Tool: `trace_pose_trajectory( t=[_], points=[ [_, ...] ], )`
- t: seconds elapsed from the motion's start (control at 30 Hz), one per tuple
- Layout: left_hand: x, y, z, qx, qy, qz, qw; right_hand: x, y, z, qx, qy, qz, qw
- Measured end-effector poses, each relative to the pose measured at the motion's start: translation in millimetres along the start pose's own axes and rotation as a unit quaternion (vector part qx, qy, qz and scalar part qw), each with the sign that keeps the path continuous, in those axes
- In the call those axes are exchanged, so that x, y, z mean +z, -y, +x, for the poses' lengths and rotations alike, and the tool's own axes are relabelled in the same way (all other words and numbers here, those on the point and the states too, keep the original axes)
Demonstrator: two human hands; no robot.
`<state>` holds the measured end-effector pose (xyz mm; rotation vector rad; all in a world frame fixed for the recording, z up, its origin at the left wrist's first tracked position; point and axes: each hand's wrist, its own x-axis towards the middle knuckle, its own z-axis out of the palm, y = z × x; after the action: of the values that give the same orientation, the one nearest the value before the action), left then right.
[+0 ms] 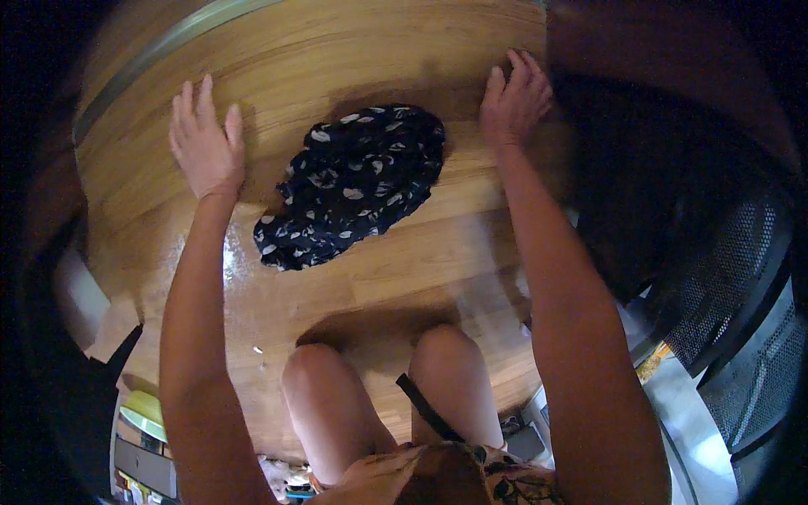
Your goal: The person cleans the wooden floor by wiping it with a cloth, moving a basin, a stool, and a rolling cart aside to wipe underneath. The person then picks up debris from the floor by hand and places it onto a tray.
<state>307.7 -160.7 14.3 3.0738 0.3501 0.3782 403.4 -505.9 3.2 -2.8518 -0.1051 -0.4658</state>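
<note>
A dark cloth (369, 170) with a pale petal-like print lies bunched on the wood-look floor (353, 284), between my two hands. It looks like thin fabric, perhaps a garment; its exact kind cannot be told. Left of the cloth, my left hand (207, 142) holds nothing, its fingers spread and thumb apart. To the right of the cloth, beside a dark area, is my right hand (517, 104). Its fingers are slightly bent, with the thumb apart and nothing visible in it. Neither hand touches the cloth.
My knees (379, 372) are near the cloth, with a black strap (429, 407) hanging over one thigh. Black mesh panels (726, 278) stand at right. A pale strip (170, 47) curves across the upper left. A yellow-green basin (144, 410) is at lower left.
</note>
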Motion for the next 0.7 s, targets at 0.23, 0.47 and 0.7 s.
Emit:
trace_pose_trajectory(
  t=[0.23,0.47,0.7],
  points=[
    [7.4,-9.0,-0.2,-0.042,0.0,-0.042,0.998,-13.2,2.2,-1.2,0.053,-0.024,0.071,0.996],
    [8.1,-5.9,2.3,-0.019,-0.003,-0.068,0.998,-71.7,135.3,-74.6,-0.159,0.251,0.156,0.942],
    [11.0,0.8,-6.3,-0.02,-0.004,-0.053,0.998,-75.8,58.9,-88.4,-0.075,0.303,-0.012,0.95]
  ],
)
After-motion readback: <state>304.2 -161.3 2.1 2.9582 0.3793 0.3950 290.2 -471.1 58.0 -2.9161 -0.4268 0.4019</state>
